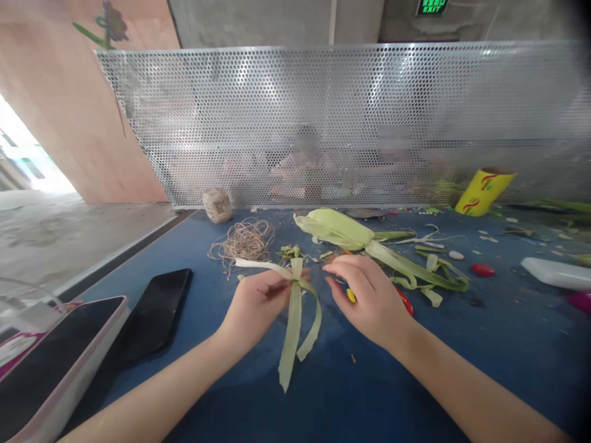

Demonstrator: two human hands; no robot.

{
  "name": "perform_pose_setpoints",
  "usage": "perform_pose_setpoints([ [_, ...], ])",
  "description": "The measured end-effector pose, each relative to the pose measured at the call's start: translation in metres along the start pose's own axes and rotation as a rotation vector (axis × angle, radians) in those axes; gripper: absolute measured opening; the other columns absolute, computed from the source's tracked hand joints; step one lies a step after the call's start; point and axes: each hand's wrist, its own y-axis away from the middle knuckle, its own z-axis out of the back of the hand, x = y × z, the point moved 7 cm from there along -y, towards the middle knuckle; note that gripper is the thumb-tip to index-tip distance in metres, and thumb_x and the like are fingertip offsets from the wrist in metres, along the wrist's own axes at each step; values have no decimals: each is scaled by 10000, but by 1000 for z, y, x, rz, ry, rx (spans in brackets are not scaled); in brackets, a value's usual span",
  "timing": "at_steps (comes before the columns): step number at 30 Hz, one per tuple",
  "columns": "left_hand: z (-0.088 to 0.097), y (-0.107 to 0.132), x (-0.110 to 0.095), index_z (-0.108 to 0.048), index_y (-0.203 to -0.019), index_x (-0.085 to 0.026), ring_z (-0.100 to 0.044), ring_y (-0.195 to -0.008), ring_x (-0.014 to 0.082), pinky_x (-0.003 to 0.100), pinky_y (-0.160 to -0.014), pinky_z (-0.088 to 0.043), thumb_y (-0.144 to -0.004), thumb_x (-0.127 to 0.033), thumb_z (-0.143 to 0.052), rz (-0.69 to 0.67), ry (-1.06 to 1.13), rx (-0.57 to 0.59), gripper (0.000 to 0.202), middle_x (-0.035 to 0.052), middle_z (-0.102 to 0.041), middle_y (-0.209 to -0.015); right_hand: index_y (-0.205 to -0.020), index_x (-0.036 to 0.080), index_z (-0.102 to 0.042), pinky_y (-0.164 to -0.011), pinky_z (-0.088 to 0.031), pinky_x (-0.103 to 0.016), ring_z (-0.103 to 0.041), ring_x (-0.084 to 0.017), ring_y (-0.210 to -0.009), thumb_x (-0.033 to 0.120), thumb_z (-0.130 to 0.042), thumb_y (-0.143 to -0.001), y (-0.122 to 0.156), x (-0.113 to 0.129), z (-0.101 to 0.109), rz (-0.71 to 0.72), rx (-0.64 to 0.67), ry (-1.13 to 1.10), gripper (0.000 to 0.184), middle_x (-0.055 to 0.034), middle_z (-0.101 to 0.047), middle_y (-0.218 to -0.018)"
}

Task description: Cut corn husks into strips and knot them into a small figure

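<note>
Pale green strips of corn husk [290, 329], crossed and knotted near the top, are pinched between the thumb and fingers of my left hand [255, 303]. Two long ends hang down over the table and another points left. Just right of the strips, my right hand [369, 298] hovers with its fingers curved, a gap between thumb and forefinger and nothing visible in it. Under that hand lies a red and yellow item [405, 303], mostly hidden. Behind my hands is an ear of corn in its husk [339, 229], with a long stem and leaf trailing right.
A tangle of brown twine [247, 240] and a whitish lump [217, 205] sit at back left. Phones [159, 311] lie at left. At right are a yellow tube [484, 192], a red oval object [482, 269], a white case [558, 274] and husk scraps. A perforated metal screen [277, 86] borders the back.
</note>
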Motion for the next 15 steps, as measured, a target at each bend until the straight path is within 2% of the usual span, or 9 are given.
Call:
perform_pose_setpoints([
  [3, 1, -1, 0, -716, -895, -176, -653, -865, 240, 303, -738, -527, -734, -228, -617, -7, -57, -23, 196, 49, -725, -877, -1010, 149, -509, -751, -474, -351, -571, -185, -818, 41, -532, -780, 0, 15, 1, 124, 11, -20, 256, -91, -618, -894],
  [7, 1, 0, -5, -717, -749, -163, -652, -775, 205, 262, -685, -512, -722, -192, -601, -79, -116, -53, 122, 35, -712, -759, -978, 155, -544, -767, -451, -383, -549, -183, -795, 82, -557, -775, 0, 32, 0, 197, 18, -21, 216, -85, -602, -895],
  [11, 1, 2, -8, -679, -576, -160, -624, -682, 189, 249, -617, -489, -705, -145, -586, -120, -184, -60, 159, 15, -659, -604, -937, 181, -582, -740, -448, -338, -532, -171, -801, 90, -547, -791, -1, 39, -3, 173, 41, -57, 176, -72, -581, -886],
  [15, -1, 2, -7, -679, -561, -171, -593, -616, 168, 235, -564, -464, -691, -141, -599, -122, -192, -44, 156, -2, -637, -558, -911, 167, -596, -691, -446, -303, -530, -160, -784, 93, -515, -808, -1, 39, -2, 94, 65, -201, 151, -69, -574, -863],
])
